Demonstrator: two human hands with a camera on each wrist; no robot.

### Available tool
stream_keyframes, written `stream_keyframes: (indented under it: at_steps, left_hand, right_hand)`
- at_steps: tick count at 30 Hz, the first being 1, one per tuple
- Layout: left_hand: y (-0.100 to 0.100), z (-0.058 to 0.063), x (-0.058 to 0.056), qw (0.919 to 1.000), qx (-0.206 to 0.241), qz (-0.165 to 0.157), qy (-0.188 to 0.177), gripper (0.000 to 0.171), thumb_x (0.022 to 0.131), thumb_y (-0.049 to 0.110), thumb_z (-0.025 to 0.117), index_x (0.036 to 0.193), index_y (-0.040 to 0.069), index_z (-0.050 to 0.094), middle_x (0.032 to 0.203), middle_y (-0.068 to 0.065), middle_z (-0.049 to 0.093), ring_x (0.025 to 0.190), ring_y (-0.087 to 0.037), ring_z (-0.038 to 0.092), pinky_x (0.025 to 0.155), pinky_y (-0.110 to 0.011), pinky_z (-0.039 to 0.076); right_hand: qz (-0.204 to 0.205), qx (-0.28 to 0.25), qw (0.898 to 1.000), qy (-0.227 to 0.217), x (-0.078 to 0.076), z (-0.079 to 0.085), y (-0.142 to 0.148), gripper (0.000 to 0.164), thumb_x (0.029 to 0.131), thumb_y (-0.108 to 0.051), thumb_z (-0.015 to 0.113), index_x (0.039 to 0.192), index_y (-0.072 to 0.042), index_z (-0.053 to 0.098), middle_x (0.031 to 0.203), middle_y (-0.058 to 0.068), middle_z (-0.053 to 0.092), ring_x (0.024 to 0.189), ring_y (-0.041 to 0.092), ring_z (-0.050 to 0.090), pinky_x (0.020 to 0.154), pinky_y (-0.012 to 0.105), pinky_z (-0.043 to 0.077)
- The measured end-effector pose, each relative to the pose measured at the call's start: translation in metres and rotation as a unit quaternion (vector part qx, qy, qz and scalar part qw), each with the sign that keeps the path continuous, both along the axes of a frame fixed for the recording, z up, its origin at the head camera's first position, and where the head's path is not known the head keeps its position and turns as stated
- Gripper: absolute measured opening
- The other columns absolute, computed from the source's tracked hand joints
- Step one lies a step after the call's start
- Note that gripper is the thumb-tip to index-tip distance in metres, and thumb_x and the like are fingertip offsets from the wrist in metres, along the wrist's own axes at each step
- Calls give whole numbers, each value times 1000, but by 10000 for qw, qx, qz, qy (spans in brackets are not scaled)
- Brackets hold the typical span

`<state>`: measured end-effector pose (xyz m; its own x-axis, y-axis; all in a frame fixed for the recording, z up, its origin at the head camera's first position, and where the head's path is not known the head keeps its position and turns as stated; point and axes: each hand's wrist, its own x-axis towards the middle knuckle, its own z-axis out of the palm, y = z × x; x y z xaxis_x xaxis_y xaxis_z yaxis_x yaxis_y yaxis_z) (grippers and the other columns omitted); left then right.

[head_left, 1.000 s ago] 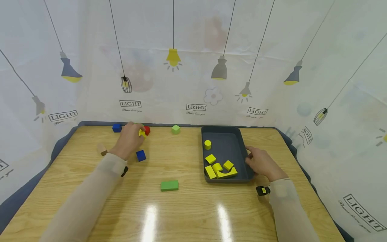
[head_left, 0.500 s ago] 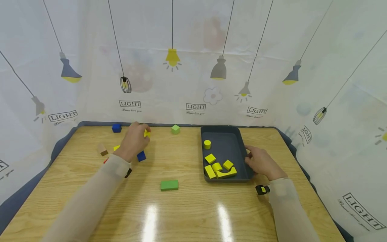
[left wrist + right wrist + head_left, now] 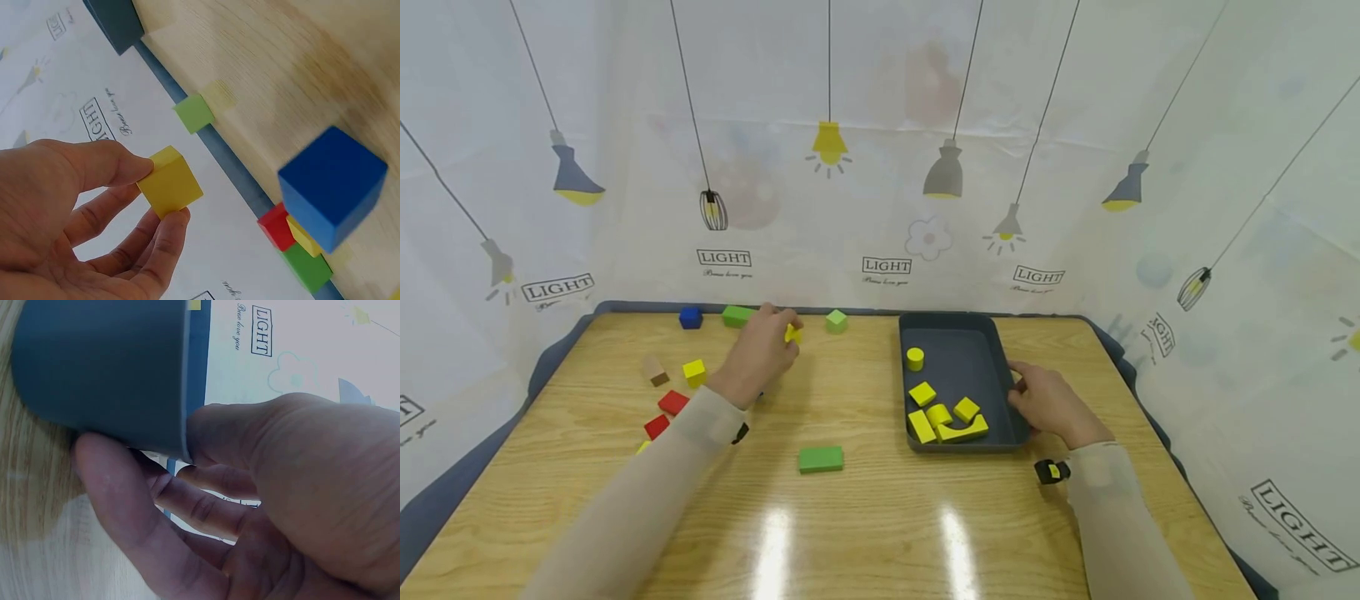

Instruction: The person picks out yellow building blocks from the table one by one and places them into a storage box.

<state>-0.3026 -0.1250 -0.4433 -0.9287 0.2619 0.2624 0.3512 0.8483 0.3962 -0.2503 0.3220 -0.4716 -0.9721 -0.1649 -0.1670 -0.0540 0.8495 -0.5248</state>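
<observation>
My left hand (image 3: 758,357) is over the back left of the table, pinching a yellow cube (image 3: 170,181) between thumb and fingertips. The left wrist view shows the cube raised, apart from the other blocks. At the right, my right hand (image 3: 1054,404) grips the right wall of a dark grey tray (image 3: 958,358). Its thumb (image 3: 215,434) lies at the rim, and a finger (image 3: 115,478) presses against the outside near the tabletop. Inside the tray are several yellow blocks, among them a cylinder (image 3: 914,359) and an arched piece (image 3: 964,431).
A light green cube (image 3: 836,322) stands at the back edge. Further left lie a blue cube (image 3: 690,318), a green block (image 3: 738,316), a wooden block (image 3: 655,371), a yellow cube (image 3: 694,372) and red blocks (image 3: 673,403). A green rectangular block (image 3: 821,459) lies in front.
My left hand has moved right with the yellow cube, away from the back left blocks. Red and yellow blocks behind its arm have come into view. The right hand and tray stay still.
</observation>
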Motion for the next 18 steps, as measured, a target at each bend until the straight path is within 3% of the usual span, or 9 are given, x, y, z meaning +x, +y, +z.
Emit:
stream_keyframes:
  at_steps: [6, 18]
  left_hand:
    - [15, 0, 2, 9997, 145, -185, -51, 27, 89, 3, 70, 115, 6, 67, 111, -15, 55, 90, -26, 52, 77, -36, 53]
    - [49, -4, 3, 9992, -71, -376, -98, 30, 90, 6, 70, 120, 8, 67, 108, -9, 52, 84, -21, 54, 73, -29, 53]
  right_hand:
    - [-56, -4, 10000, -68, -1, -1, 0, 60, 100, -6, 55, 155, -3, 31, 120, 25, 62, 69, 21, 65, 49, 31, 54]
    - [-86, -52, 9999, -139, -1, 0, -1, 60, 100, -7, 54, 156, -3, 31, 121, 25, 61, 70, 22, 66, 49, 32, 54]
